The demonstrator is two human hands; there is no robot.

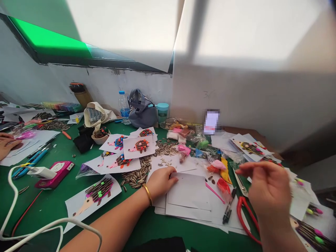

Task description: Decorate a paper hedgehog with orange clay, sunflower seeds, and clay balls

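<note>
My left hand, a gold bangle at its wrist, is closed at the upper left corner of a white paper sheet, thumb and fingertips on its edge. The sheet tops a loose stack in front of me. My right hand is raised to the right of the stack, fingers bent together; whatever is between their tips is too small or hidden. Below it lie red-handled scissors and a black pen. Sunflower seeds are heaped beyond my left wrist. A hedgehog picture made with seeds lies at left.
Bags of coloured clay lie behind the stack. More hedgehog cards spread at back left and right. A magenta box with a white charger and cables sits at left. Another person's hand is at the far left. A bottle stands by the wall.
</note>
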